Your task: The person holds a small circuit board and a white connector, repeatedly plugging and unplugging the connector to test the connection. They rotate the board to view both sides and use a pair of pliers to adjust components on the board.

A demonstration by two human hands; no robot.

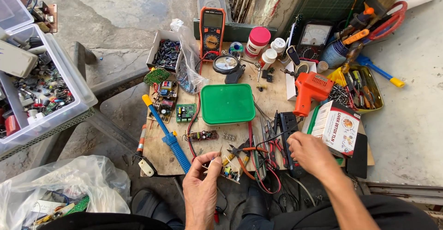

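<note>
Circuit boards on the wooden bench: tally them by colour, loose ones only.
Green: 2, a round-edged board and a rectangular board.
Brown: 2, a long board and a small board.
Total: 4

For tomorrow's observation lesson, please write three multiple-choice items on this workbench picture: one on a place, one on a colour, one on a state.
1. Where does the green lid lie?
A. middle of the wooden board
B. on the floor
C. in the clear bin

2. What colour is the soldering gun?
A. blue
B. orange
C. white

3. What is the left hand doing?
A. lying flat and open
B. gripping the blue-handled tool
C. pinching a small part in its fingers

Answers: 1 A, the lid sits mid-board below the multimeter. 2 B, its body is plainly orange. 3 C, thumb and fingers close on the small part, while the right hand hovers over the pliers.
</note>
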